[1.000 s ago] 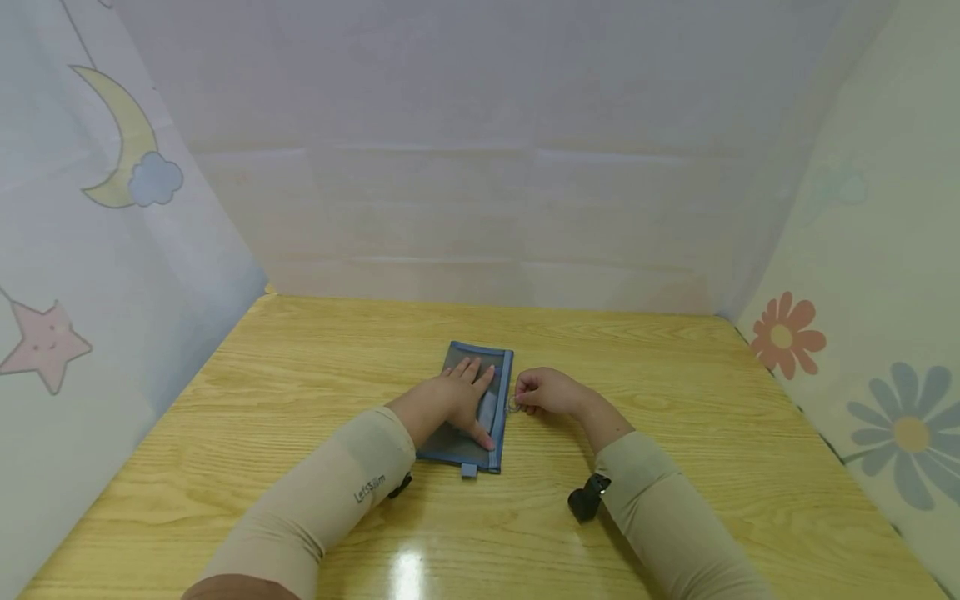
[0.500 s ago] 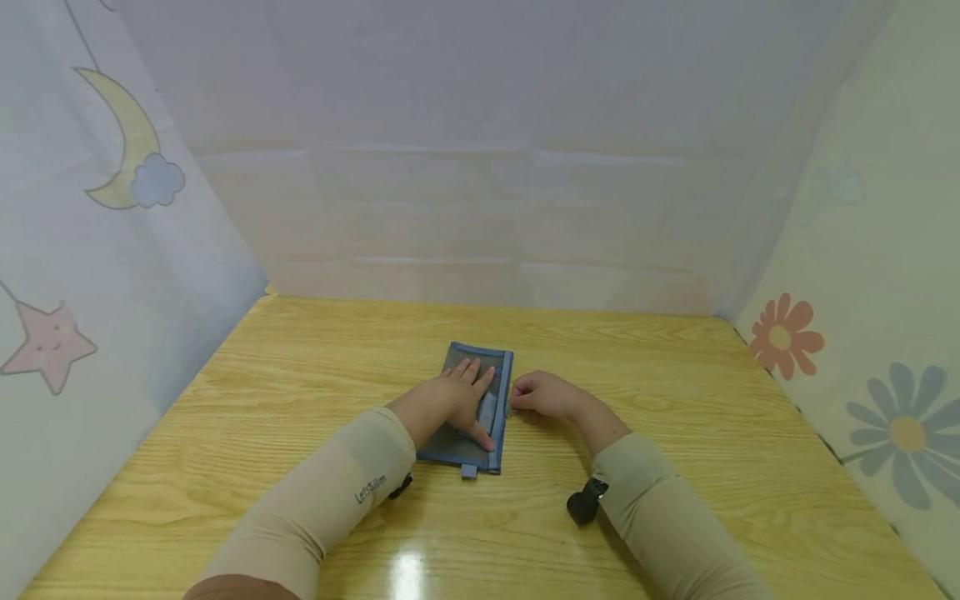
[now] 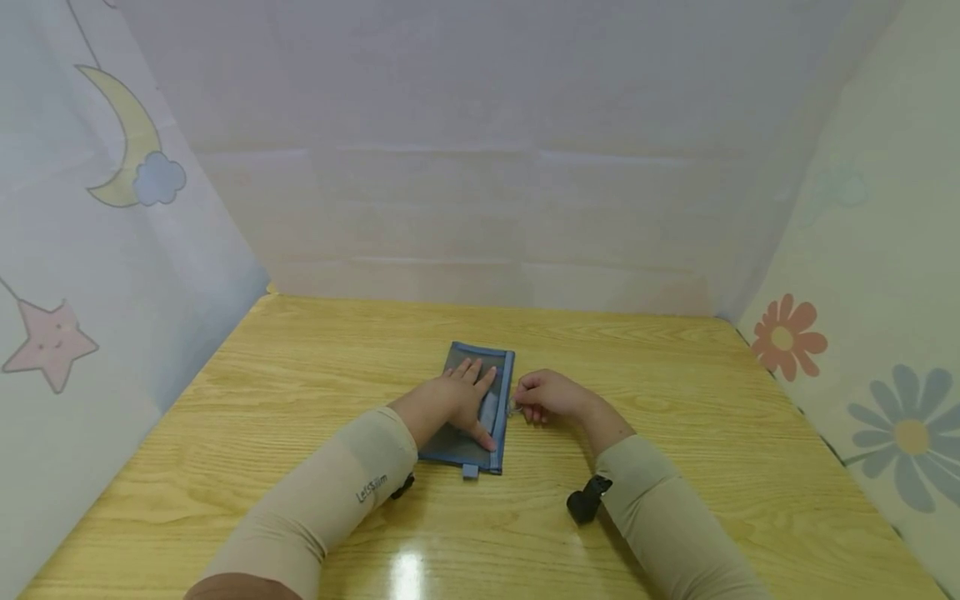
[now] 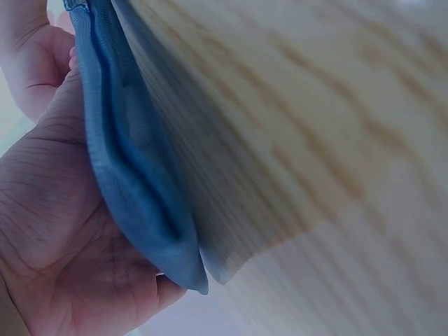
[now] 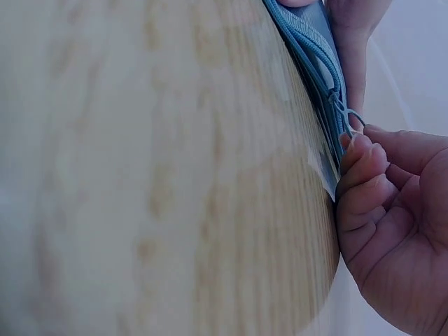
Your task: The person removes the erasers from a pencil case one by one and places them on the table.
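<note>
A blue zip pouch with see-through mesh lies flat on the table, its zipper along the right side. My left hand rests on it with fingers spread, pressing it down. In the left wrist view, the pouch's blue edge covers part of that hand. Just right of the pouch, my right hand pinches the zipper pull between thumb and forefinger. Seen from the right wrist, the zipper pull is a thin loop running from the zipper to the fingertips, whose ends partly hide it.
The wooden table extends around the pouch on all sides. A small fabric tab sticks out from the pouch's near end. Printed cloth walls enclose the back and both sides. A black wrist camera hangs under the right forearm.
My right hand shifted slightly left toward the pouch, then back right a little, and its lower fingers loosened. The left hand and the pouch stay in place.
</note>
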Motion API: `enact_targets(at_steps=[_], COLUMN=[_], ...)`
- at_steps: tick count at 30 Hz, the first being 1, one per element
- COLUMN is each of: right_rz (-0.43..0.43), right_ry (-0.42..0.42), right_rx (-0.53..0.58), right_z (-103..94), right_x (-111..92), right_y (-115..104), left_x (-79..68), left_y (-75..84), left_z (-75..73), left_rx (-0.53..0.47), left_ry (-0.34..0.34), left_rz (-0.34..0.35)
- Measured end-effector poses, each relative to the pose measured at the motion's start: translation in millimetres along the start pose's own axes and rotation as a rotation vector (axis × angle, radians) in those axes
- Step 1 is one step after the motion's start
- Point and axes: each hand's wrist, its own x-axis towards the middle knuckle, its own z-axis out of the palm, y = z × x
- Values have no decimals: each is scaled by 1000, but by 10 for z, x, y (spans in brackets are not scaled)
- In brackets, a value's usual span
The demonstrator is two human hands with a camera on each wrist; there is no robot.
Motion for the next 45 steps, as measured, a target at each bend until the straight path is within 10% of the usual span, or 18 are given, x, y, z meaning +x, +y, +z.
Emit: enact_targets(at_steps=[9, 45], right_rz=[-61, 165], right_ry=[-4, 361], right_rx=[39, 156], right_z=[-33, 97], right_x=[0, 114], right_y=[57, -21], left_x=[-12, 76], left_y=[13, -6], left_z=[-7, 38], left_rx=[6, -5], left_ry=[-6, -10], left_rz=[-4, -11])
